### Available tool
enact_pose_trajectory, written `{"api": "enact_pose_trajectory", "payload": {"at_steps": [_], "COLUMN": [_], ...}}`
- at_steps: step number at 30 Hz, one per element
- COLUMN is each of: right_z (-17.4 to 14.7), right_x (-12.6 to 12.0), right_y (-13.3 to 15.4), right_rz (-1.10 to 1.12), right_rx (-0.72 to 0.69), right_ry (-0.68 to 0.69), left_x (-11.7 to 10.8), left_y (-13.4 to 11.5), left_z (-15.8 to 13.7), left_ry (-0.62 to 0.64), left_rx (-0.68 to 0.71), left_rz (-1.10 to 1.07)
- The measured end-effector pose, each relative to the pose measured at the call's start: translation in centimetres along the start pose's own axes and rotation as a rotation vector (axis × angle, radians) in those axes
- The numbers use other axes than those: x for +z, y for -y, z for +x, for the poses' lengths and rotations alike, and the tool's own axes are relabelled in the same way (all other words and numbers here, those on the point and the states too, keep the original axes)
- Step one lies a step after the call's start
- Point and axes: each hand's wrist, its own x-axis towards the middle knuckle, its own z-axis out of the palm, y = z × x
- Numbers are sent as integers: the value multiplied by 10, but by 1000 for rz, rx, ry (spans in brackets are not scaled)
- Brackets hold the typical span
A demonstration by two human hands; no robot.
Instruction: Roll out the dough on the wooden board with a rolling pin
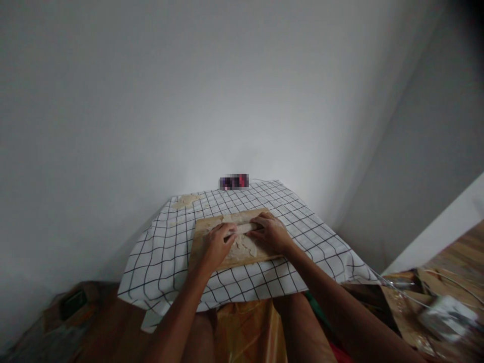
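I have the pale roll between my two hands, lying over the wooden board on the cloth-covered table. My left grip is curled around its left end, thumb on the near side, and my right grip pinches the other end, fingers over the far side and thumb on the near one. Only the middle shows, so I cannot tell whether it is dough or a floured stick. Its long axis runs across me from hand to hand, the right end a little farther from my body; neither hand is nearer, since each has an end. A pale, ragged layer of dough or flour spreads on the board around and in front of it, between my wrists.
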Motion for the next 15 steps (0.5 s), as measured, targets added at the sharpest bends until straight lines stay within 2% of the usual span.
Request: {"api": "enact_pose_trajectory", "payload": {"at_steps": [3, 8, 15], "right_z": [0, 0, 0], "right_x": [1, 0, 0], "right_y": [0, 1, -1], "right_rz": [3, 1, 3], "right_rx": [9, 8, 0], "right_ry": [-6, -1, 3], "left_x": [0, 2, 2], "left_y": [0, 2, 3], "left_z": [1, 0, 0], "left_ry": [24, 3, 6], "left_rx": [38, -16, 19], "left_rz": [18, -20, -11]}}
